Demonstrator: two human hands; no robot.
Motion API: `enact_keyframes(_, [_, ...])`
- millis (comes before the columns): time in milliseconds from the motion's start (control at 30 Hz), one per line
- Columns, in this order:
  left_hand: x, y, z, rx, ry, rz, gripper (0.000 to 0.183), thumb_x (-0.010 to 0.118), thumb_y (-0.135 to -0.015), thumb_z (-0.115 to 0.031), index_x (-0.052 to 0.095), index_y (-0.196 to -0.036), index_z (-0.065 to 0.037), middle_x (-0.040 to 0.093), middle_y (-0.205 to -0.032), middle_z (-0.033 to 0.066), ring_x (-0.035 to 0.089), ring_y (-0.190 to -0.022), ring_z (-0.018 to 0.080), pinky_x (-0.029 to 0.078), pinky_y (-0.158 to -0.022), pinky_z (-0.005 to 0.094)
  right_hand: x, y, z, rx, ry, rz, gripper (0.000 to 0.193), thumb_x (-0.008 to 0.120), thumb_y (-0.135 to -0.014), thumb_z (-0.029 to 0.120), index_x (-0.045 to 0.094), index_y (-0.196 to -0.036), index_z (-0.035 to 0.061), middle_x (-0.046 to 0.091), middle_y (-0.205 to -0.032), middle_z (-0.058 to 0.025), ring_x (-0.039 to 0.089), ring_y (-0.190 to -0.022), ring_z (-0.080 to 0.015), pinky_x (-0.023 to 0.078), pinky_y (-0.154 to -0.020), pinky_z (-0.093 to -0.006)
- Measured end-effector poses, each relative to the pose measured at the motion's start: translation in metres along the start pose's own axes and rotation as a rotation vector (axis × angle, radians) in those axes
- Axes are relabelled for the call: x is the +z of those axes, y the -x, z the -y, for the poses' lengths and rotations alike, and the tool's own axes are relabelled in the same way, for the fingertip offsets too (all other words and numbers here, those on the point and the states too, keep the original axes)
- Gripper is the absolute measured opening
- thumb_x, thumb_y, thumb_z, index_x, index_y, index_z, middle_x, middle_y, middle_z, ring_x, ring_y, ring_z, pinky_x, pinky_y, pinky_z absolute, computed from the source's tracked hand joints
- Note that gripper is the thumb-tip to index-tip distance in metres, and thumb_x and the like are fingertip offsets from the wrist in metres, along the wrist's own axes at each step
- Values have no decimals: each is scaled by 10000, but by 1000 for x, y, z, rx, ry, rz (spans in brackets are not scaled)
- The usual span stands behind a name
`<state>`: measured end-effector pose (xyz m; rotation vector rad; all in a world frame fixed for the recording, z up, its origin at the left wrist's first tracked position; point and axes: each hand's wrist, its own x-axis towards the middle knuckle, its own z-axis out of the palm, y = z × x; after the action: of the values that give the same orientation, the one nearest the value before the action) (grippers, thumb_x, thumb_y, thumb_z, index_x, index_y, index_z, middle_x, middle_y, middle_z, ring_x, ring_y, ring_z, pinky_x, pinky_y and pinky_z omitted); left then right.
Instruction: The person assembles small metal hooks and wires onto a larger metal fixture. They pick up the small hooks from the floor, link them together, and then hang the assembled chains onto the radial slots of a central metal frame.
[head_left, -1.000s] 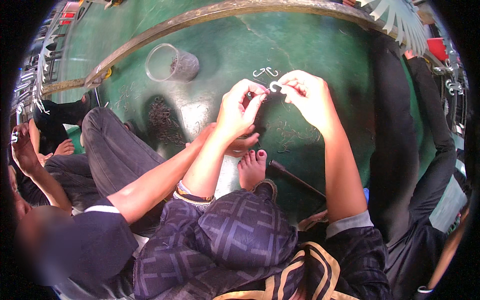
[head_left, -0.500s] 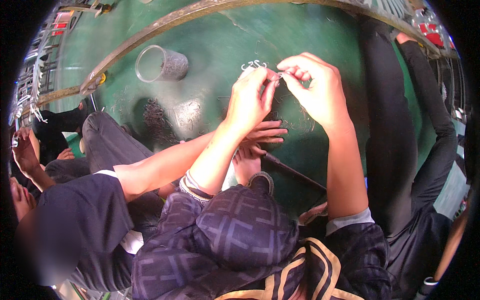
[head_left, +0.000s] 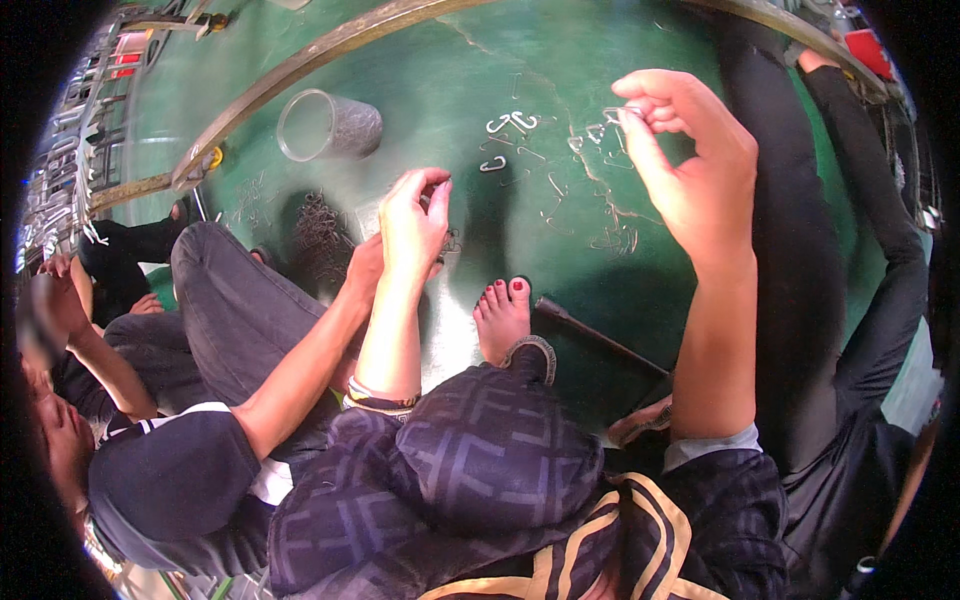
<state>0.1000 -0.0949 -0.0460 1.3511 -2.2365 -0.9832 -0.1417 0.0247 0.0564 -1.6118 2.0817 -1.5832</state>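
Observation:
My right hand (head_left: 700, 165) is raised at the upper right, thumb and forefinger pinched on a small bent metal hook (head_left: 618, 112). Just below and beside it are small shiny wire pieces (head_left: 595, 133); I cannot tell whether they hang from the hook or lie on the floor. My left hand (head_left: 413, 222) is farther left, fingers curled toward the thumb; anything between them is hidden. Between the hands, white hooks (head_left: 522, 122) lie on the green floor with thin wire pieces (head_left: 555, 190) scattered around. A co-worker's hand (head_left: 366, 262) is close beside my left wrist.
A clear plastic tub (head_left: 345, 127) holding wire pieces lies tipped at the upper left. Dark wire pieces form a pile (head_left: 320, 225) left of my left hand. A curved metal rail (head_left: 300, 70) crosses the top. My bare foot (head_left: 503, 325) and a dark rod (head_left: 595, 330) are in front; people sit on both sides.
My hands have parted: the left moved left and down, the right up and right with the hook. White hooks beyond my left hand now show fully. The co-worker's arm has drawn back left.

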Motion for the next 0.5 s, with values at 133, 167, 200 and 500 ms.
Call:
enact_keyframes(133, [-9, 13, 27, -23, -108, -39, 94, 623, -813, -59, 652, -894, -24, 645, -835, 126, 631, -720, 240, 497, -683, 333, -1, -3, 1, -21, 15, 1, 229, 641, -728, -53, 617, -924, 62, 621, -805, -66, 610, -668, -155, 502, -633, -253])
enact_keyframes(167, [-10, 15, 37, -91, -138, 17, 107, 620, -808, -76, 660, -893, -25, 652, -852, 139, 642, -767, 275, 503, -719, 349, 0, -1, 1, -15, 23, 7, 228, 642, -728, -52, 618, -925, 61, 624, -810, -66, 613, -673, -155, 502, -635, -253])
enact_keyframes(200, [-10, 18, 44, -91, -178, 28, 117, 627, -799, -87, 668, -890, -25, 655, -868, 149, 645, -784, 284, 507, -727, 354, 1, 0, 1, -10, 32, 13, 228, 644, -729, -50, 619, -927, 60, 627, -815, -66, 617, -677, -154, 502, -636, -252])
enact_keyframes(500, [-23, 14, 62, -284, -512, 58, 165, 602, -794, -113, 695, -913, -45, 659, -927, 175, 648, -866, 326, 503, -796, 394, 7, 0, 5, 74, 0, 29, 111, 674, -741, -9, 628, -837, 21, 642, -777, -75, 632, -681, -163, 500, -640, -253])
